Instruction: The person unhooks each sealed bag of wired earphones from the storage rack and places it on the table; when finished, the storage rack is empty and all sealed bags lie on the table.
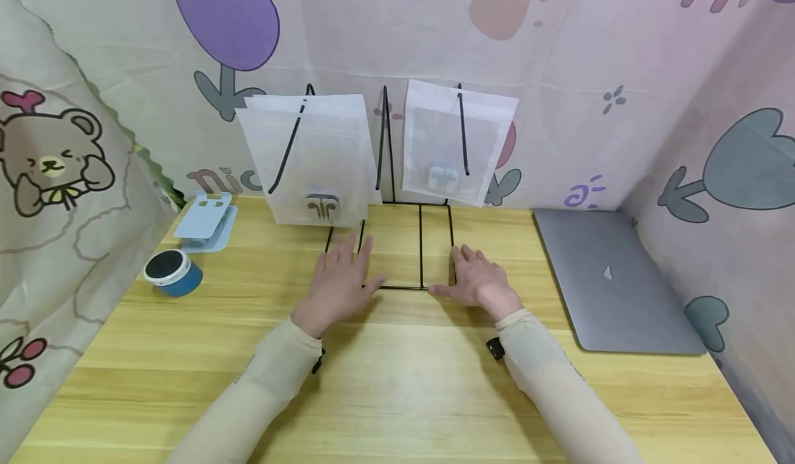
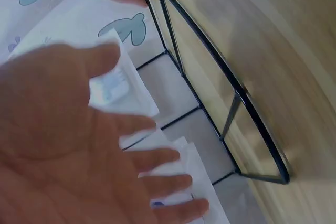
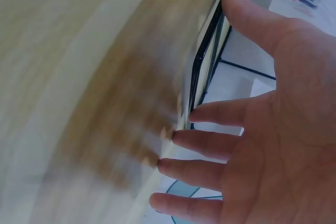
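Note:
A black wire display rack [image 1: 421, 243] stands on the wooden table, its base flat and its hooks rising at the back. Several whitish pouches [image 1: 335, 160] with a dark earphone print hang on the left hook. More pouches [image 1: 456, 129], showing a white earphone case, hang from the right one; the middle hook is bare. My left hand [image 1: 338, 284], palm down with fingers spread, is over the base's left front part. At the base's right front corner, my right hand [image 1: 481, 281] has straight fingers, its thumb [image 3: 244, 11] at the front rod. Neither hand holds anything.
A grey laptop [image 1: 621, 277], closed, lies on the right. To the left are a light-blue folding stand [image 1: 205, 219] and a blue jar [image 1: 183, 277] with a black-topped white lid. Printed cloth [image 1: 348, 29] hangs behind the table.

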A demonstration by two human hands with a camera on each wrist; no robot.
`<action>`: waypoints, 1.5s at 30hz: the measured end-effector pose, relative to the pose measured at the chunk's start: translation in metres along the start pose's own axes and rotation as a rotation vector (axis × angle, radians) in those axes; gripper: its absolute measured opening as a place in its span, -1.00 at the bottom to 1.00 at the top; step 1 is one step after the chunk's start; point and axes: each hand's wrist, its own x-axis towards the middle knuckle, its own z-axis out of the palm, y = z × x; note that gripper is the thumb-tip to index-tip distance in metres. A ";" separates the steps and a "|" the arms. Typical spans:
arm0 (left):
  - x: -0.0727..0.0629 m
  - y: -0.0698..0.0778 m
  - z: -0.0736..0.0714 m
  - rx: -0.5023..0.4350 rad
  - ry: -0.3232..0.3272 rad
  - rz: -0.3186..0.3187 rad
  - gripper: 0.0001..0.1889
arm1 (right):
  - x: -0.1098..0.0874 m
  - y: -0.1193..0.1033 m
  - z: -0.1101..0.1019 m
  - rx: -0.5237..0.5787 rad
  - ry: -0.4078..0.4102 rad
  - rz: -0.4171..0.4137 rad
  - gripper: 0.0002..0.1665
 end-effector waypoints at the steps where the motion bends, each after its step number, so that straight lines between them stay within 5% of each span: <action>1: 0.001 -0.002 -0.002 -0.012 0.043 -0.015 -0.22 | 0.000 0.000 0.000 0.001 0.001 0.002 0.24; 8: 0.001 -0.026 -0.025 -0.102 0.419 -0.081 -0.49 | 0.000 0.001 0.003 0.005 0.015 0.009 0.24; 18: -0.005 -0.063 -0.063 -0.222 0.778 -0.169 -0.57 | 0.000 0.001 0.005 -0.005 0.016 0.006 0.21; 23: -0.005 -0.079 -0.076 -0.357 0.695 -0.260 -0.37 | 0.000 0.002 0.006 -0.019 0.023 -0.001 0.20; 28: -0.001 -0.086 -0.078 -0.467 0.610 -0.228 -0.28 | 0.000 0.003 0.006 -0.030 0.033 0.000 0.20; 34: 0.006 -0.087 -0.073 -0.532 0.594 -0.181 -0.33 | 0.000 0.003 0.004 -0.033 0.025 -0.003 0.20; 41: 0.010 -0.084 -0.070 -0.572 0.657 -0.238 -0.47 | 0.001 0.001 0.005 -0.044 0.025 -0.009 0.21; 45: 0.010 -0.085 -0.070 -0.747 0.691 -0.282 -0.61 | 0.002 0.001 0.005 -0.049 0.023 -0.010 0.21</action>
